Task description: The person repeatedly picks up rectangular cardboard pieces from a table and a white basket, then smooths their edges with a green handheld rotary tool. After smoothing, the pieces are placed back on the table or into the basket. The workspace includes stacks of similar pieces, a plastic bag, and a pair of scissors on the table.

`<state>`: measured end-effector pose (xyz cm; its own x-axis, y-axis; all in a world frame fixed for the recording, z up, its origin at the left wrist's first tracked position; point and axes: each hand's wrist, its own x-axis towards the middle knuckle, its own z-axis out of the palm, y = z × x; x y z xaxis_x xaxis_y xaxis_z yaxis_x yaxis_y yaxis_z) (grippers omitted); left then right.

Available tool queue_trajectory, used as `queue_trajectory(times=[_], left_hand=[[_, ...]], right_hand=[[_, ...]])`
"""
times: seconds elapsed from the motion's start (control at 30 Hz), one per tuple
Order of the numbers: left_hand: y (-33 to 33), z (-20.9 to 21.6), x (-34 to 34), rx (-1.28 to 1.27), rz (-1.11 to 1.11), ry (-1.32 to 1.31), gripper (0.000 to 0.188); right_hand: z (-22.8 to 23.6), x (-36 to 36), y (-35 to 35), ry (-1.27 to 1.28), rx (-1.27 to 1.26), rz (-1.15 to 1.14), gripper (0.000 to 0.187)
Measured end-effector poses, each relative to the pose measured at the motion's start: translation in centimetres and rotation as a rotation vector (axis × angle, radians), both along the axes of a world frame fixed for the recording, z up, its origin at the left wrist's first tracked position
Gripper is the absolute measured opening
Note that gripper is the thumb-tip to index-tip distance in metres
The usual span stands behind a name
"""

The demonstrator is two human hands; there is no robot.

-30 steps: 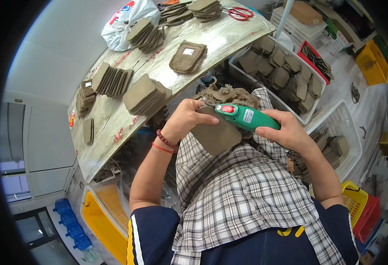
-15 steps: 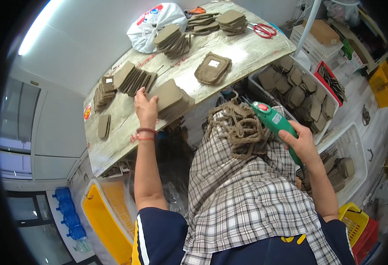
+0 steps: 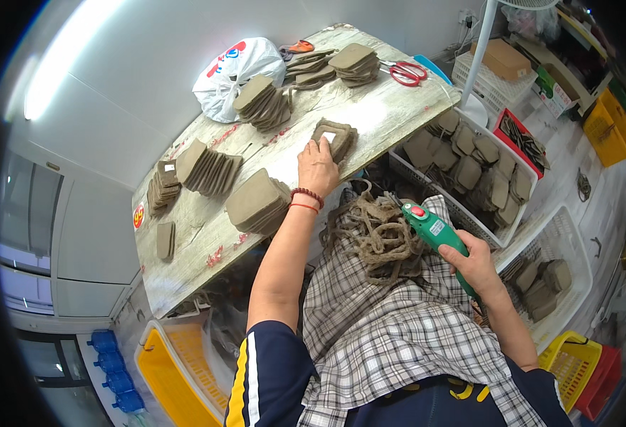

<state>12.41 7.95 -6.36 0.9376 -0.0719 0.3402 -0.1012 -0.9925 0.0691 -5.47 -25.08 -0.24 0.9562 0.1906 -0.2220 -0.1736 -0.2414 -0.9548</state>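
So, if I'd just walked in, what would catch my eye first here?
Probably the bright green handheld tool with a red button, gripped in the right hand beside a loose tangle of brown fabric strips on the checked cloth over the lap. Next, perhaps, the left hand, its fingers on a brown, rounded-square stack with a white label. The red-handled scissors also stand out, near the far right end of the pale table.

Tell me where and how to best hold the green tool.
Probably by the rounded body of the green tool, behind its red button, coming from the right: it slants, rear half in the right hand, front pointing forward-left by the tangled brown strips.
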Motion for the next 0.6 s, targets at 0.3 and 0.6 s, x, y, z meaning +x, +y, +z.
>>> queue_trajectory(times=[0.3,0.6], left_hand=[[-1.6,5.7,-3.3,-1.882,-0.308,-0.252,0.025],[-11.2,7.9,-8.5,-2.722,-0.282,-0.128,0.04]], right_hand=[[2.4,0.4,2.0,-0.14,0.016,-0.099,0.038],[4.0,-1.2,2.5,-0.231,0.002,-0.201,0.042]])
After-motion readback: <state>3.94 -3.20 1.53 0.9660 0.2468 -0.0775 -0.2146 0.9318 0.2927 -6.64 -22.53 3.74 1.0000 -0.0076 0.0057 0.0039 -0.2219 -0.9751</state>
